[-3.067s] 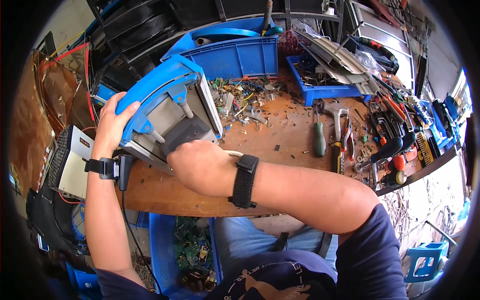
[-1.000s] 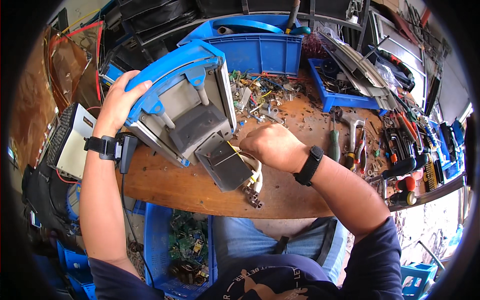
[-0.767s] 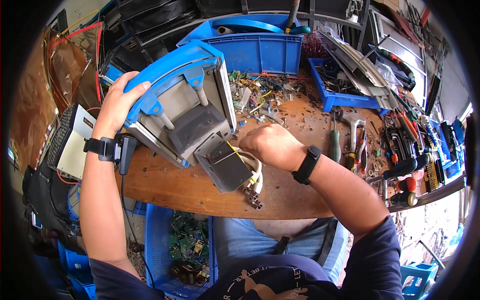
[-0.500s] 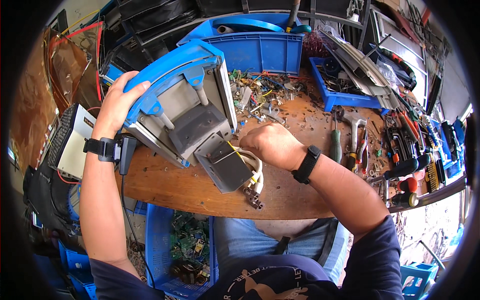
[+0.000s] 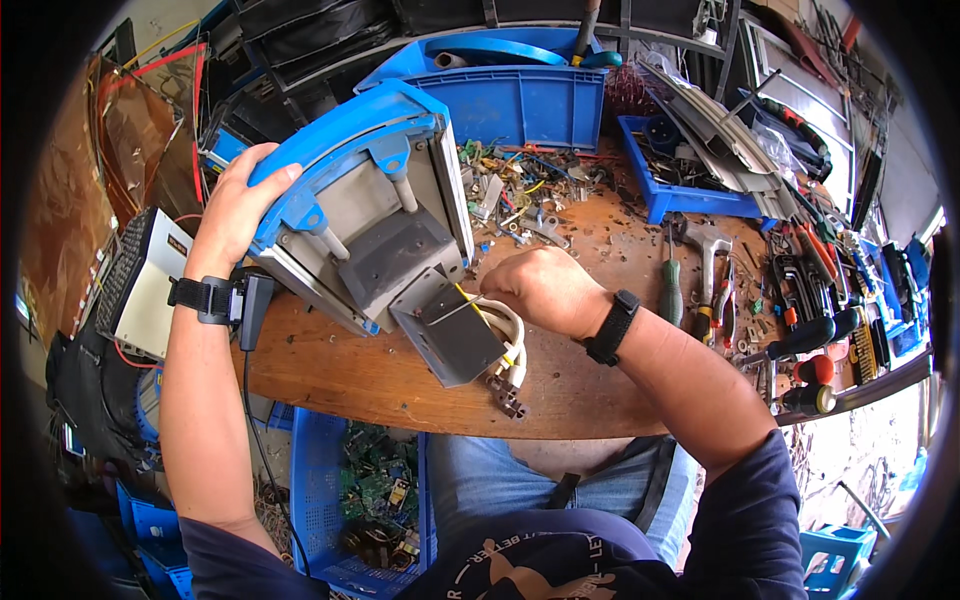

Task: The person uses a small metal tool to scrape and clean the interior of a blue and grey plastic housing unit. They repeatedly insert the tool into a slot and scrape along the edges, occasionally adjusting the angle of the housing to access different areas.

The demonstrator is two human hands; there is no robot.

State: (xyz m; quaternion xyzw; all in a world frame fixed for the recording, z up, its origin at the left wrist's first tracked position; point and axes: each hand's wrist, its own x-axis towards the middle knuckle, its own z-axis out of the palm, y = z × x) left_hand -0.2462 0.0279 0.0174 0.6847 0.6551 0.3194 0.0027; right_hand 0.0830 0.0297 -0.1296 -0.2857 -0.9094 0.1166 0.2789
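Closest to the person, below the tabletop (image 5: pixel 330 370), a blue basket (image 5: pixel 315 500) holds green circuit boards (image 5: pixel 370 480). On the tabletop near its front edge is a lumpy brown piece (image 5: pixel 508 396), at the end of some bent white cables (image 5: pixel 515 345). Beside the cables is a dark grey metal plate (image 5: pixel 460 345), with a yellow wire (image 5: pixel 468 300) at its edge. The right hand (image 5: pixel 535 285) is curled up next to that wire; I cannot tell what is in its fingers.

The big blue and grey machine part (image 5: pixel 340 150) is tilted up on the left side of the tabletop. The left hand (image 5: pixel 235 205) grips its curved blue edge.

Over to the right lie a green screwdriver (image 5: pixel 670 290) and a hammer (image 5: pixel 706 265). Farther back are a messy pile of scraps (image 5: pixel 515 190), a blue tray (image 5: pixel 690 204) and a big blue bin (image 5: pixel 500 108).
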